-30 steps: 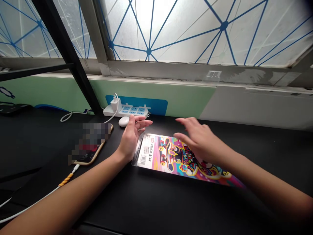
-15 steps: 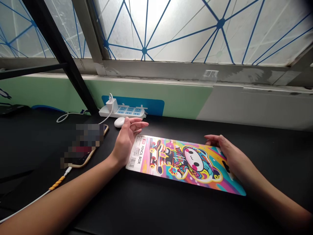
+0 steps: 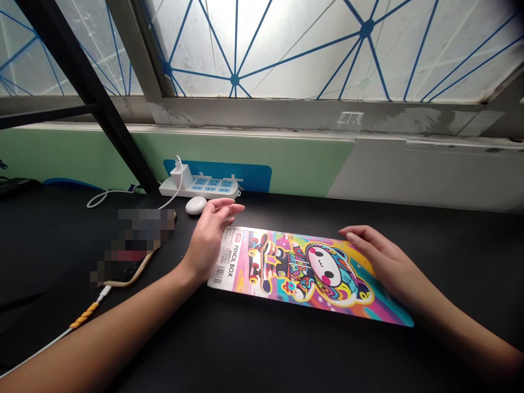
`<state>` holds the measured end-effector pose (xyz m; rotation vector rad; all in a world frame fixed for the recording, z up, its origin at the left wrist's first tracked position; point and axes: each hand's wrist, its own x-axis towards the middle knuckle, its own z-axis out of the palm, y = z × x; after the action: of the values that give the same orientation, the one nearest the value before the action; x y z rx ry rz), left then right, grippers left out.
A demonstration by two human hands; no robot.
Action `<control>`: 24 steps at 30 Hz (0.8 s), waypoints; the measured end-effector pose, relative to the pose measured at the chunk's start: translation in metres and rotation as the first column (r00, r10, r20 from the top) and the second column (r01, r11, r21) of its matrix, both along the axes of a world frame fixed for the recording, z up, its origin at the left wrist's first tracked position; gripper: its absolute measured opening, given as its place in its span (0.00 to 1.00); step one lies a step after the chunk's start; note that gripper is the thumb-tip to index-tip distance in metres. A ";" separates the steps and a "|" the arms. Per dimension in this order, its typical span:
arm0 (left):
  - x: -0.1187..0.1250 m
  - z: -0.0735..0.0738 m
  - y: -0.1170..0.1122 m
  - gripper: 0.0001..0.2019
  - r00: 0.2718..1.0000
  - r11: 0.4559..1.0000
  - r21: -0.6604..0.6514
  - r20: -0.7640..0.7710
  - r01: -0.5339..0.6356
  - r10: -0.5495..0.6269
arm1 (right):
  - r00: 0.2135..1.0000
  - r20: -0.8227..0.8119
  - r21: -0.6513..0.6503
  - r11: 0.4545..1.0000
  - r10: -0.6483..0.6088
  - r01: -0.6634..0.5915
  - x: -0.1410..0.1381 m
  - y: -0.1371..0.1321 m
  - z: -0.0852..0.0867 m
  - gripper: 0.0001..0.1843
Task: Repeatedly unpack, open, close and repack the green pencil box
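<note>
A flat, colourful pencil box card (image 3: 311, 273) lies on the black table, printed with a cartoon figure on a skateboard. Its white left end carries a barcode and the words "PENCIL BOX". My left hand (image 3: 210, 232) rests beside that end, fingers stretched out past the far corner and not wrapped round the card. At the opposite end, my right hand (image 3: 376, 248) lies along the upper right edge with its fingers extended, covering part of that corner. Whether the right fingertips press on the card is hard to make out.
A white power strip (image 3: 198, 187) with a plugged-in charger stands against the wall. A small white rounded case (image 3: 196, 205) sits near my left fingers. Left of my forearm lies a phone with a tan edge (image 3: 141, 267), joined to a white cable (image 3: 45, 344).
My right hand has slid slightly over the card's corner, its fingers straighter and closer together. The view has shifted a little; the card stays flat between both hands.
</note>
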<state>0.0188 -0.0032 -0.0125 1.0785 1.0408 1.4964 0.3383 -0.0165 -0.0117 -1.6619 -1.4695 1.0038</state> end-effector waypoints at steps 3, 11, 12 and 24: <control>-0.002 0.000 0.001 0.19 1.000 0.992 -0.126 -0.008 -0.008 0.007 | 0.962 0.195 -0.038 0.982 0.190 -0.186 0.008 0.003 0.001 0.24; -0.004 -0.002 0.004 0.25 0.992 0.967 -0.242 0.120 0.076 -0.048 | 0.917 0.293 -0.030 0.962 0.269 -0.273 0.013 0.004 0.004 0.25; -0.004 -0.002 0.004 0.24 0.990 0.970 -0.229 0.134 0.082 -0.053 | 0.917 0.290 -0.026 0.961 0.272 -0.277 0.013 0.004 0.004 0.25; -0.001 0.001 0.002 0.07 0.997 0.936 -0.345 0.021 0.076 -0.073 | 0.947 0.302 0.175 0.970 0.110 -0.168 0.024 0.003 0.000 0.28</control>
<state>0.0177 -0.0014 -0.0117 0.8507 1.1912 1.1992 0.3624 -0.0131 -0.0113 -1.6265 -1.8385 0.6763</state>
